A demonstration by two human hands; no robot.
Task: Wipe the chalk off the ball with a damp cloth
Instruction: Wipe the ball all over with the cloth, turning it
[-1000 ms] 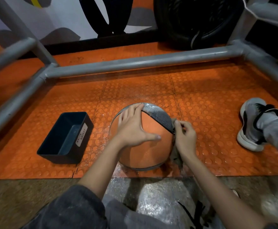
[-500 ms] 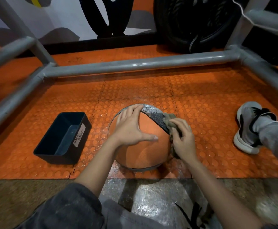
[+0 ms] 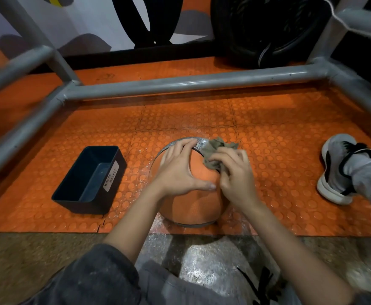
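At frame centre on the orange mat [image 3: 268,150]: the ball [image 3: 193,203], grey band across its upper right. Spread over its upper left, the left hand [image 3: 178,170], fingers apart, steadying. On the band just right of that, the cloth [image 3: 213,150] — bunched in the curled fingers of the right hand [image 3: 235,179], the nearer one for wiping there.

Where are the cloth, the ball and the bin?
cloth [image 3: 212,150]: head view, crumpled upper part.
ball [image 3: 193,205]: head view, bare orange front.
bin [image 3: 87,207]: head view, near outer wall.
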